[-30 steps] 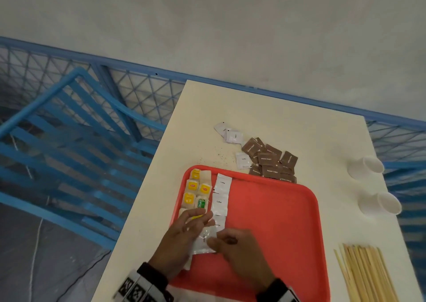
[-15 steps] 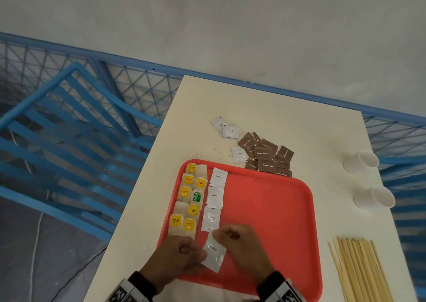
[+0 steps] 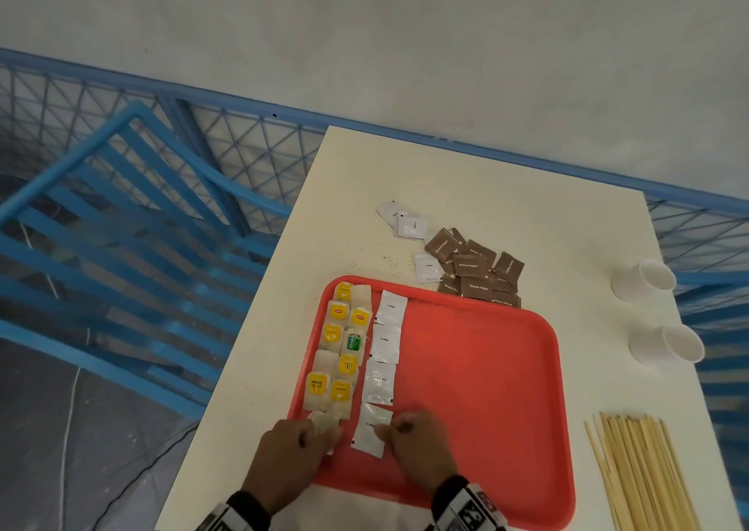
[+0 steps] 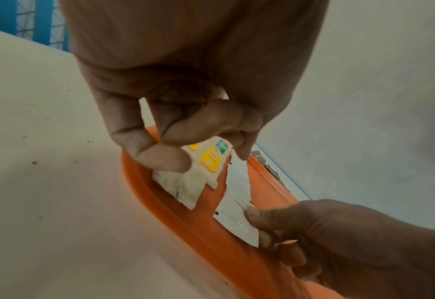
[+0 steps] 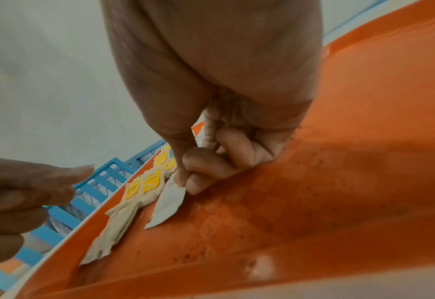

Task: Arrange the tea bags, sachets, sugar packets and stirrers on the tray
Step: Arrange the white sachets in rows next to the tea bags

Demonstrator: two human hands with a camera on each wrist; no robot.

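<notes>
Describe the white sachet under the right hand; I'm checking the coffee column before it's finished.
The white sachet is a flat, glossy, crinkled rectangle with small dark print, likely "Coffee". It lies tilted on the red tray, nearest in a column of four, beside the tea bags. The right hand pinches its right edge between thumb and fingers.

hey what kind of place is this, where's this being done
Hard to say for sure: probably a plain workroom set up for a hospitality-style tray exercise, not a real café. A small white table stands against a bare wall, beside blue metal mesh cages, with a red tray and paper cups.
</notes>
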